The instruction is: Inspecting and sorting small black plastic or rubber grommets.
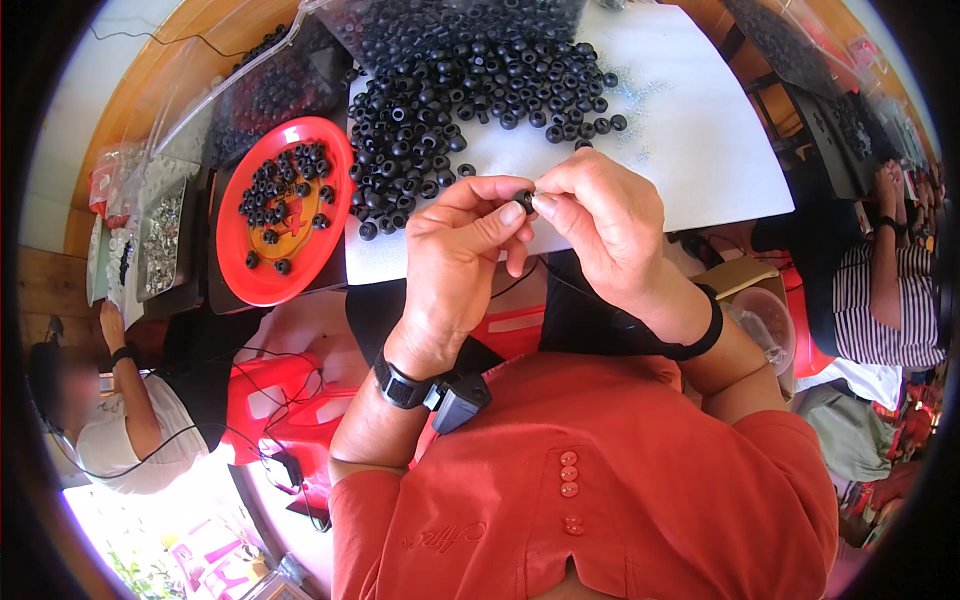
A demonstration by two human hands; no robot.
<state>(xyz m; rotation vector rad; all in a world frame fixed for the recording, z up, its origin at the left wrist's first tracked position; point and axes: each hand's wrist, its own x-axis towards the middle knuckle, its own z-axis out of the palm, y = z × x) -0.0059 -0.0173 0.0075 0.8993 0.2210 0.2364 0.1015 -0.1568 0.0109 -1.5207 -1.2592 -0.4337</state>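
Between thumb and fingertips, my left hand [455,235] holds a small round black bead [523,201]. My right hand [610,220] is closed in a pinch right beside that bead; whatever its fingertips grip is too small to make out. Both hands are above the near edge of a white tabletop [700,140]. Beyond them spreads a big heap of black beads [430,130], many with a visible hole. To the left, a red oval plate [235,275] carries several black beads fitted with tiny shiny bits.
A clear plastic bin [350,25] of black beads stands at the far side. Left of the plate lies a tray of small shiny pieces [163,240]. Tiny bluish bits [640,95] are scattered on the white top. One person sits at left, another in stripes [890,300] at right.
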